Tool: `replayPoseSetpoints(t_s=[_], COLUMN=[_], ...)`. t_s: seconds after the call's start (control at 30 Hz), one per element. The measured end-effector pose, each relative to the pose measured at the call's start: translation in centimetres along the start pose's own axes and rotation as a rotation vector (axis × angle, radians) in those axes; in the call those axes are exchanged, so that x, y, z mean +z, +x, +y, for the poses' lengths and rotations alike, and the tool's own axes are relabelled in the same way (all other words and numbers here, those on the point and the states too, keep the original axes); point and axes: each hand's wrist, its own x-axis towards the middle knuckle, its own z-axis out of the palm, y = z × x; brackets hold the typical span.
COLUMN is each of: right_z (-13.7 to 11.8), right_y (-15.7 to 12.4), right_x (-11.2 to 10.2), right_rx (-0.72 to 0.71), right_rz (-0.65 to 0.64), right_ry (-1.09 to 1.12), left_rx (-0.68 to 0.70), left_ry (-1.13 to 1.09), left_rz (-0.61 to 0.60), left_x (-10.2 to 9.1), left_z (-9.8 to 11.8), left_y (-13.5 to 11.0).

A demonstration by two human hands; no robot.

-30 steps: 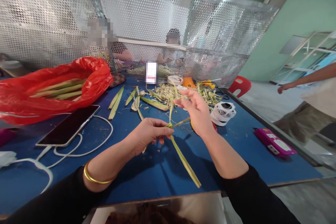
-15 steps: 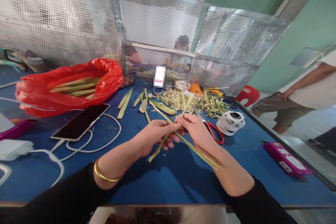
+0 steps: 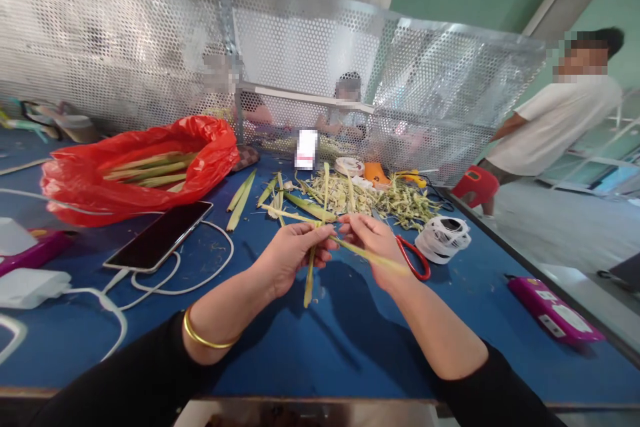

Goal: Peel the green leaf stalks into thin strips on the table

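Long, narrow pale-green leaf strips [image 3: 309, 280] cross each other in front of me, above the table. My left hand [image 3: 297, 250] pinches them at the crossing between thumb and fingers. One strip stands upward and hangs below the hand; another runs from the left to the right wrist. Just right of the crossing, my right hand [image 3: 370, 240] has its fingers curled and thumb drawn in near the fingertips; what they hold is hidden. A strip end passes in front of its palm. Beyond the right hand lie red-handled scissors [image 3: 414, 259], partly covered by it.
A red plastic bag [image 3: 65, 190] holds long leaves, with a phone [image 3: 160, 237] and white cables before it. Leaf scraps [image 3: 405, 203] are piled at the back. A white tape-like roll [image 3: 443, 240] and a purple box [image 3: 555, 310] stand right. A person [image 3: 560, 120] is beyond the table.
My right hand has moved slightly away from my left. The hanging strip has swung to nearly vertical. At the right, the person's head and upper body have come into view.
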Motion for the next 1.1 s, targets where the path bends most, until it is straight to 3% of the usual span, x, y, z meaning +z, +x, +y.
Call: replayPoseSetpoints(t_s=[0.07,0.17,0.37,0.7,0.9,1.1], right_z=[0.0,0.1,0.4,-1.5,-0.9,-0.6], right_y=[-0.4,-1.5,-2.5,-3.1,-2.9,-3.0], right_x=[0.3,1.4,2.8,2.4,2.8,2.7], right_rx=[0.059,0.058,-0.025,0.050,0.041,0.014], right_rz=[-0.111,-0.348,-0.176,-0.371,-0.277,-0.347], right_ry=[-0.069,-0.188,-0.238,-0.127,-0.148,-0.184], left_rx=[0.064,0.104,0.118,0.114,0.109,0.086], left_ry=[-0.089,-0.153,-0.004,0.024,0.059,0.000], left_rz=[0.064,0.061,-0.036,-0.005,-0.091,0.024], left_x=[-0.4,-0.6,0.2,-0.4,-0.2,0.1], left_z=[0.4,0.7,0.4,0.4,-0.1,0.0], left_y=[0.2,0.2,-0.2,0.1,0.2,-0.1])
